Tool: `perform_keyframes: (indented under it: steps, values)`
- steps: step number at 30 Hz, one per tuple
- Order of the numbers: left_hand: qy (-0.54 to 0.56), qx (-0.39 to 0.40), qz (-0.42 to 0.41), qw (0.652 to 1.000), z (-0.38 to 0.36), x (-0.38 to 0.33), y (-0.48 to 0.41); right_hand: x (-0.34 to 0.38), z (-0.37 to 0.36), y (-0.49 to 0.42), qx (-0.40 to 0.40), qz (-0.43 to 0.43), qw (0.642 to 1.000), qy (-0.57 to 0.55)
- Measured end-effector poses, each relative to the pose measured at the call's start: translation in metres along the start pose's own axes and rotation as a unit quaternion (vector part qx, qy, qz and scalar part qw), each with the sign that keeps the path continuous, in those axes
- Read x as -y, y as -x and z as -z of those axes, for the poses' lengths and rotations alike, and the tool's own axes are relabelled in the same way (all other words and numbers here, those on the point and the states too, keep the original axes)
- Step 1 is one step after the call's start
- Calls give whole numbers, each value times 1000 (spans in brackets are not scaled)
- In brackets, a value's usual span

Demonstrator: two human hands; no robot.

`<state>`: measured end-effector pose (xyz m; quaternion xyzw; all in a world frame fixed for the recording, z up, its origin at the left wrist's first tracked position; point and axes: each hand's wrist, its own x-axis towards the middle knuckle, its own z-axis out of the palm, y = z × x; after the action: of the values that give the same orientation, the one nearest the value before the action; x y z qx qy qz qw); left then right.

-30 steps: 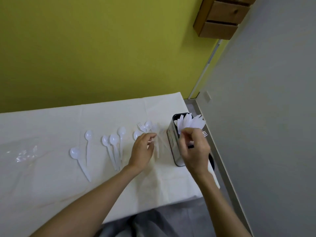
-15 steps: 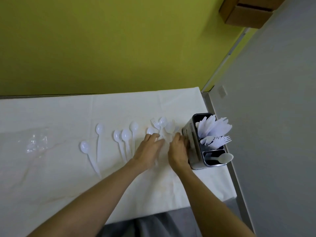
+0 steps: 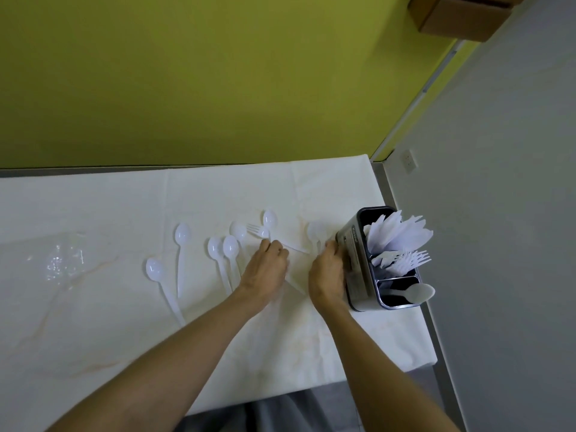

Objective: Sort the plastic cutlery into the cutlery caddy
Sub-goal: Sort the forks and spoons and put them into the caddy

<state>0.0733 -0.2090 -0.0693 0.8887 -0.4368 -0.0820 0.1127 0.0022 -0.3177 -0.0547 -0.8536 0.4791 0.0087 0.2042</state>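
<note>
Light, slick spoons [image 3: 230, 246] are likely best pinched mid-handle; hold of left grip [image 3: 267, 267] & right grip [image 3: 327, 273] can't be told.

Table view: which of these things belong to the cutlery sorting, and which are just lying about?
Part of the job: the cutlery caddy with knives, forks and a spoon in its compartments; the loose spoons and a loose fork on the tablecloth; the left hand and right hand among them.
Lying about: crumpled clear plastic, a wall socket, a brown box.
</note>
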Motion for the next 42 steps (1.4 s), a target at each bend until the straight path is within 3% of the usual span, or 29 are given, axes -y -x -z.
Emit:
perform_keyframes:
  steps: [3, 9, 13, 16, 22, 27, 34, 42]
  values:
    - [-19, 22, 51, 998, 6, -7, -13, 5, -1, 0, 26, -11, 999, -34]
    - [-95, 44, 62, 992, 11, -10, -18, -1, -4, 5, 76, 16, 986, -148]
    - [-110, 34, 116, 987, 16, -2, -7, -7, -1, 11, 45, 24, 980, -192]
    - [-78, 55, 158, 983, 14, 1, -6, -7, 2, 11, 14, -27, 974, -224]
    - [19, 47, 252, 966, 7, -2, -11, -4, 1, 7, 77, -34, 969, -234]
    - [40, 30, 255, 966, 7, 0, -5, 1, 0, 7, 90, -51, 962, -251]
    - [50, 20, 258, 965, 11, -1, 6, 3, 4, 6, 109, -49, 974, -193]
    - [96, 10, 177, 979, 4, 1, 33, -2, 5, 14, 104, -40, 976, -186]
